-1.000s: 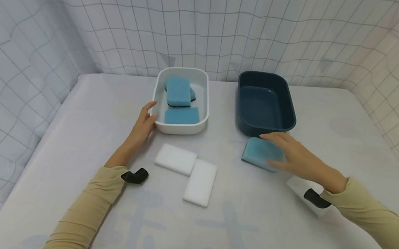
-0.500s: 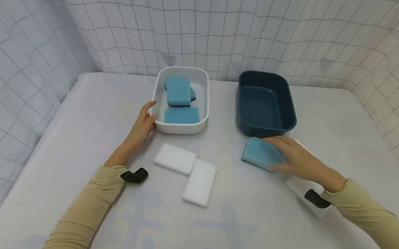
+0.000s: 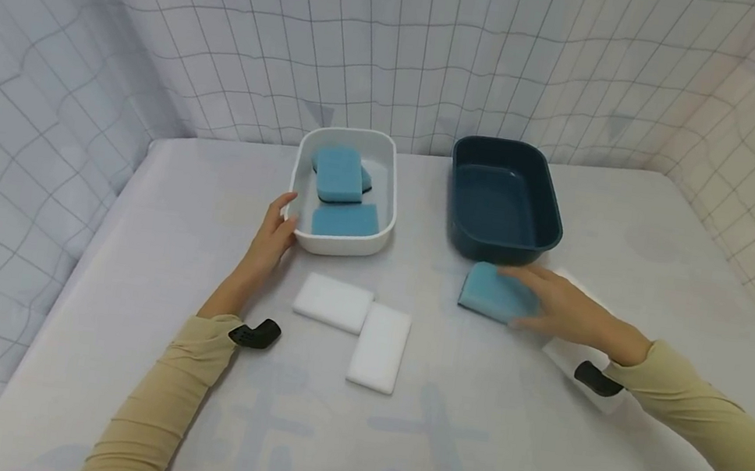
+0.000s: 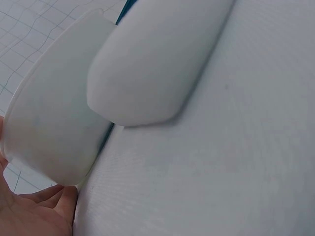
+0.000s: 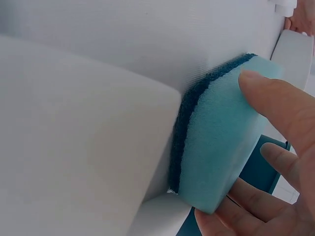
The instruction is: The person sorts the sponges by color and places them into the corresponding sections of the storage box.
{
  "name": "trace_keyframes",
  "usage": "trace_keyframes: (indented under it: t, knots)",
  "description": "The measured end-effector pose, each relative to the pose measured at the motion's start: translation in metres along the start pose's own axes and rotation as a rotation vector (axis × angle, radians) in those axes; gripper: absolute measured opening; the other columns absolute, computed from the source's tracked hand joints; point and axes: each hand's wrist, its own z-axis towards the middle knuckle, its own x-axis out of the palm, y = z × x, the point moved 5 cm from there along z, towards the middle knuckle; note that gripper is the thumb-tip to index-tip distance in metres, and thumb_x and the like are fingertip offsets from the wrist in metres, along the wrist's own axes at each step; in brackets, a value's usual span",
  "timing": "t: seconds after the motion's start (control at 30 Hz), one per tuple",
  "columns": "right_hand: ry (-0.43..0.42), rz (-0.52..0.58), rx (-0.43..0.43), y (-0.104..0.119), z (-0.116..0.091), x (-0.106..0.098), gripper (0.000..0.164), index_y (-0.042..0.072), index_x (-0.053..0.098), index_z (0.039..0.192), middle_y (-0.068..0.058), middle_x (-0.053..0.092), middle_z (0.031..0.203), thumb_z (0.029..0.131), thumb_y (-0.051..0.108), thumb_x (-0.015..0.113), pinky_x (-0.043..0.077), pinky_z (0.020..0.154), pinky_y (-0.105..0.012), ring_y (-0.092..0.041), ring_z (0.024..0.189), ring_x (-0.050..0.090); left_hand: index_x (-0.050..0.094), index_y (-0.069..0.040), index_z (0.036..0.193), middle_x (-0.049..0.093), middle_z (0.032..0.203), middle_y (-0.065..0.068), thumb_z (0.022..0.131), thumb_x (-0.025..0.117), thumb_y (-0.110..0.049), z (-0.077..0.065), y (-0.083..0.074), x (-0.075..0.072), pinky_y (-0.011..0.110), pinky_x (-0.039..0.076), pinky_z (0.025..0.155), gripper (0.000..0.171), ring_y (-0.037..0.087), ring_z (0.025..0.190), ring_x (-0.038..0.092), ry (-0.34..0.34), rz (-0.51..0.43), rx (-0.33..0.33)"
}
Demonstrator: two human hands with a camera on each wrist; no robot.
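A light blue sponge (image 3: 491, 293) with a dark blue scouring side lies in front of a dark blue tub (image 3: 499, 252). My right hand (image 3: 562, 309) holds this sponge, thumb on one side and fingers on the other; in the right wrist view the sponge (image 5: 221, 128) stands between thumb and fingertips, scouring side turned away from the palm. At the left, my left hand (image 3: 271, 234) grips the front left corner of a white tub (image 3: 348, 246). Several blue sponges (image 3: 341, 176) lie inside that tub. The left wrist view shows fingertips against its wall (image 4: 54, 113).
Two white foam blocks (image 3: 332, 302) meet in front of the white tub. Beneath the right hand and wrist lie more white blocks (image 3: 564, 355), partly hidden. Close to the right wrist camera looms a white block (image 5: 78, 132). A grid-patterned curtain (image 3: 415, 44) encloses the table.
The right hand's thumb and fingers have settled around the sponge, the hand shifting slightly right. The left hand stays at the white tub.
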Motion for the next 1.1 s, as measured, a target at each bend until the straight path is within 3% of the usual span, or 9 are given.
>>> trace_keyframes:
  t: [0.57,0.9,1.1]
  knots:
    - [-0.016,-0.012,-0.045,0.020,0.006,-0.005,0.064,0.006,0.048,0.136,-0.016,0.050,0.134,0.080,0.022,0.074,0.048,0.094,-0.048,-0.033,0.121,0.051,0.008,-0.022,0.151,0.001,0.159,0.010,0.103,0.029,-0.028,0.000,-0.004,0.000,0.048,0.018,0.118,0.052,0.030,0.146,0.015,0.003,-0.004,0.035]
    - [-0.047,-0.037,-0.141,0.047,0.030,-0.007,0.064,0.008,0.051,0.134,-0.013,0.052,0.132,0.077,0.025,0.076,0.045,0.099,-0.046,-0.030,0.123,0.049,0.008,-0.024,0.150,0.000,0.160,0.006,0.103,0.029,-0.029,0.000,0.003,-0.002,0.047,0.019,0.119,0.052,0.028,0.146,0.015,-0.006,0.007,0.016]
    - [-0.009,-0.052,-0.167,0.063,0.043,-0.003,0.065,0.010,0.051,0.135,-0.015,0.051,0.134,0.078,0.030,0.075,0.045,0.100,-0.046,-0.033,0.124,0.049,0.009,-0.023,0.150,-0.001,0.160,0.007,0.103,0.029,-0.029,-0.001,0.003,-0.002,0.047,0.020,0.118,0.052,0.029,0.146,0.014,-0.007,0.007,0.016]
